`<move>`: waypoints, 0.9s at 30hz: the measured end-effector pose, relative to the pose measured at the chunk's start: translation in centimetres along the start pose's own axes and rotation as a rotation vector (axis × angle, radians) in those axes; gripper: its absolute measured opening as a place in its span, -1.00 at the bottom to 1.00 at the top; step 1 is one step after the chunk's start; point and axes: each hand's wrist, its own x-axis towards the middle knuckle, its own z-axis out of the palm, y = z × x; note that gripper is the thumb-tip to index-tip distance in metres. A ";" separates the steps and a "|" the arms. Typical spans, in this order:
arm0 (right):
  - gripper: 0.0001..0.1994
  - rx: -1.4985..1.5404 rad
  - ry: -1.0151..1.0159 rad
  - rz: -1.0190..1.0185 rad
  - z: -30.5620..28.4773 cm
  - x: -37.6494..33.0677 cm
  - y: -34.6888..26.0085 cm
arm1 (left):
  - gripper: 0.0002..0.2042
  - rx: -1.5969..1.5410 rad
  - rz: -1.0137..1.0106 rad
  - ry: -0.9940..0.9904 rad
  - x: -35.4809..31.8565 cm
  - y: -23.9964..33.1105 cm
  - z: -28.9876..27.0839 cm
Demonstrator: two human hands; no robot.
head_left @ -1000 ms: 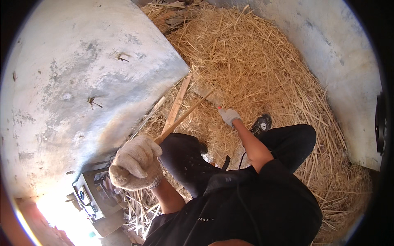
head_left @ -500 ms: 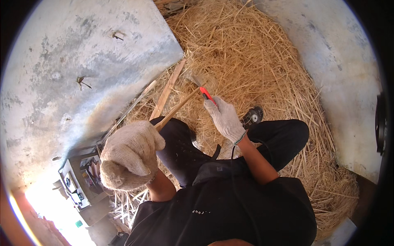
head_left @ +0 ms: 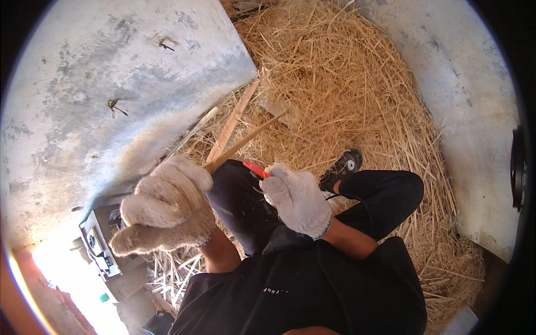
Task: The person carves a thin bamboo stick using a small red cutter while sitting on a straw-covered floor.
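My left hand [head_left: 167, 206], in a thick off-white knitted glove, grips the near end of a tapered wooden stick [head_left: 245, 139] between thumb and forefinger, its other fingers loosely extended. The stick slants up and right, its thin tip over the shavings. My right hand [head_left: 298, 201], also gloved, is closed around a red-handled knife [head_left: 256, 170], held above my lap just below the stick and apart from it. Only the handle's front part shows clearly; the blade is hard to make out now.
Pale wood shavings [head_left: 335, 84] are heaped over the floor ahead and to the right. A flat board [head_left: 233, 120] lies beside a whitewashed wall [head_left: 134, 72] at left. Another wall [head_left: 458, 100] curves along the right. A small shelf unit [head_left: 100, 245] stands at lower left.
My right hand has drawn the knife back toward my body, away from the stick's tip. My left hand has turned, its outer fingers opening out, and still grips the stick.
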 end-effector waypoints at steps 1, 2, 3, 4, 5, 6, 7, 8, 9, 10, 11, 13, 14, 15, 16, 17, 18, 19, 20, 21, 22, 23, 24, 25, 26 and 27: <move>-0.67 0.004 0.009 -0.012 0.3 -0.1 -0.1 | -0.36 -0.004 0.008 -0.026 0.0 -0.1 0.3; -0.71 -0.037 -0.037 -0.017 0.4 0.2 0.2 | -0.35 0.011 0.019 -0.092 0.0 -0.2 0.2; -0.72 -0.173 0.001 -0.093 1.1 0.6 2.1 | -0.32 -0.056 0.023 -0.079 0.0 0.0 0.3; -0.74 -0.310 0.044 -0.166 2.3 1.1 5.8 | -0.28 -0.126 0.025 -0.070 -0.3 -0.1 0.6; -0.75 -0.448 0.085 -0.236 2.9 1.6 8.1 | -0.25 -0.197 0.026 -0.056 -0.6 -0.2 0.7; -0.78 -0.377 -0.020 0.195 2.5 2.2 8.8 | -0.24 -0.178 0.041 -0.050 -0.9 -0.2 0.4; -0.68 -0.364 0.042 0.158 2.2 2.2 10.0 | -0.24 -0.160 0.057 -0.048 -1.0 -0.2 -0.1; -0.59 -0.349 0.104 0.120 1.9 2.1 11.5 | -0.24 -0.141 0.072 -0.046 -1.0 -0.2 -0.5; -0.50 -0.332 0.170 0.082 1.8 2.2 12.2 | -0.24 -0.142 0.068 -0.058 -0.6 -0.2 -0.8; -0.53 -0.283 0.132 0.062 1.4 1.8 10.0 | -0.24 -0.137 0.063 -0.059 -0.6 -0.1 -1.0; -0.57 -0.231 0.091 0.042 1.1 1.5 7.7 | -0.24 -0.131 0.058 -0.060 -0.7 0.0 -1.2; -0.62 0.018 0.012 0.061 0.5 0.8 2.6 | -0.29 -0.080 0.045 -0.052 -0.4 -0.2 -0.9; -0.70 -0.009 -0.089 0.086 0.6 0.5 2.2 | -0.31 -0.050 0.033 -0.049 -0.3 -0.1 -0.7; -0.70 -0.140 -0.070 -0.018 1.2 0.7 3.0 | -0.31 -0.048 0.035 -0.056 -0.2 0.0 -0.3; -0.70 -0.270 -0.049 -0.122 2.3 0.9 4.9 | -0.31 -0.047 0.035 -0.066 -0.2 -0.1 0.2; -0.70 -0.401 -0.028 -0.222 3.1 1.0 6.5 | -0.32 -0.047 0.033 -0.073 -0.3 -0.2 0.5; -0.68 -0.305 0.003 0.004 3.2 1.4 7.9 | -0.29 -0.059 0.042 -0.059 -0.5 -0.1 0.5; -0.65 -0.208 0.050 0.225 3.3 1.7 9.3 | -0.25 -0.072 0.054 -0.041 -0.9 -0.1 0.4; -0.59 -0.253 0.101 0.297 2.9 2.2 12.2 | -0.22 -0.091 0.069 -0.023 -1.1 -0.1 0.4; -0.52 -0.297 0.148 0.369 2.5 2.7 12.4 | -0.22 -0.085 0.068 -0.013 -1.3 0.0 0.5; -0.54 -0.279 0.149 0.318 2.3 2.5 12.3 | -0.21 -0.079 0.067 -0.004 -1.5 0.1 0.7; -0.56 -0.260 0.149 0.267 1.9 2.2 11.9 | -0.21 -0.073 0.067 0.006 -1.7 0.2 0.8; -0.58 -0.242 0.148 0.222 1.5 1.9 10.6 | -0.20 -0.057 0.082 0.008 -1.8 0.2 0.8; -0.61 -0.179 0.093 0.176 1.4 1.5 8.9 | -0.20 -0.042 0.096 0.012 -1.9 0.2 0.8; -0.63 -0.121 0.048 0.128 1.4 1.1 7.1 | -0.19 -0.037 0.115 0.013 -2.0 -0.1 0.8; -0.65 -0.057 -0.006 0.078 1.4 0.7 5.1 | -0.19 -0.036 0.106 -0.019 -1.8 0.0 0.8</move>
